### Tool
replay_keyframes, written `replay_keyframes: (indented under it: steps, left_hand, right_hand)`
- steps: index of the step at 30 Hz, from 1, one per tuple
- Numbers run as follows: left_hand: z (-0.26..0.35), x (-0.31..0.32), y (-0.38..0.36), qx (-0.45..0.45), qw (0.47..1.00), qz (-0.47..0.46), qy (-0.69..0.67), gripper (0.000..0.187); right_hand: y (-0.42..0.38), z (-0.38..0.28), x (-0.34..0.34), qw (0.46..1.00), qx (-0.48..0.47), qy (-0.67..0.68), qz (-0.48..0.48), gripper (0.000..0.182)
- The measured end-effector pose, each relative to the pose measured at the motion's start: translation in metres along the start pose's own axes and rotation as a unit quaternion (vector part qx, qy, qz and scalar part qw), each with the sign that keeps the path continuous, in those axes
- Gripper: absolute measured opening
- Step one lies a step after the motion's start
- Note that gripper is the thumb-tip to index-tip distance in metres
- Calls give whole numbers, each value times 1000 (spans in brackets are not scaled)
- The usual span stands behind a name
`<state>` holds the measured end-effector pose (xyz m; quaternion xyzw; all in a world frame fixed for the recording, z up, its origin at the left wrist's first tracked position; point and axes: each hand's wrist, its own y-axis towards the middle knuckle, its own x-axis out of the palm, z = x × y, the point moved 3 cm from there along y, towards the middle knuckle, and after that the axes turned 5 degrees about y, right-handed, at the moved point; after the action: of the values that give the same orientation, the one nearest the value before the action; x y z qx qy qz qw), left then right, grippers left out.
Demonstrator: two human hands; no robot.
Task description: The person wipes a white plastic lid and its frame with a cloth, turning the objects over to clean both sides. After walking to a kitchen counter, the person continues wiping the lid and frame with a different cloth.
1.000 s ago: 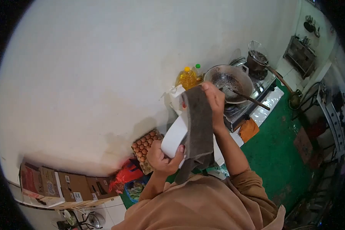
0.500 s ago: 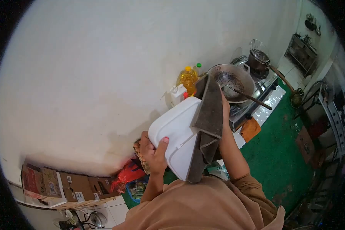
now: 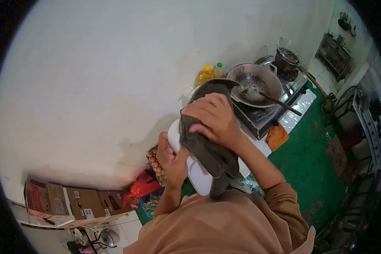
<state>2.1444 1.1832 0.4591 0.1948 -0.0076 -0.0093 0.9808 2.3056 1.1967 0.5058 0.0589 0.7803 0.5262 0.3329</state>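
My left hand (image 3: 173, 163) grips the left edge of a white plastic container (image 3: 198, 177) with rounded corners, held tilted in front of my body. Over much of it lies a dark grey cloth (image 3: 207, 154), which hides the container's upper and right parts. My right hand (image 3: 214, 118) is on top of the cloth, fingers bent across it and pressing it against the container. The cloth's lower end hangs down close to my clothing.
Right of my hands, a large wok (image 3: 255, 84) with a long-handled turner sits on a gas stove (image 3: 262, 122). Behind are an oil bottle (image 3: 206, 76) and a smaller pot (image 3: 286, 63). Eggs (image 3: 153, 160), a red bag (image 3: 144, 184) and cardboard boxes (image 3: 84, 203) stand lower left.
My right hand has come from behind the cloth to its top, moving left over the container. The cloth now covers more of the white surface. My left hand keeps its hold.
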Motion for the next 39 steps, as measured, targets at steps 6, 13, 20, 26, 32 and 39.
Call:
replay_keyframes:
  steps: [6,13,20,26,32,39]
  left_hand:
    - [9,-7,-4,-34,993,49,-97,26]
    - [2,-11,-7,-22,990,87,-110,26]
    - [12,-17,-2,-16,986,147,-74,23]
    - [2,-26,4,-17,987,136,-87,21]
    - [3,-19,5,-13,986,137,-91,22]
    - [-10,-27,14,14,995,89,-32,46]
  right_hand:
    - [-6,37,-6,999,22,38,-25,25]
    - [-42,57,-1,878,378,294,15,29]
    - [-74,47,14,819,437,371,40,36]
    - [-82,49,18,828,432,355,50,35]
    - [-102,67,33,819,484,290,100,25]
    - [-55,27,-33,912,368,141,113,29]
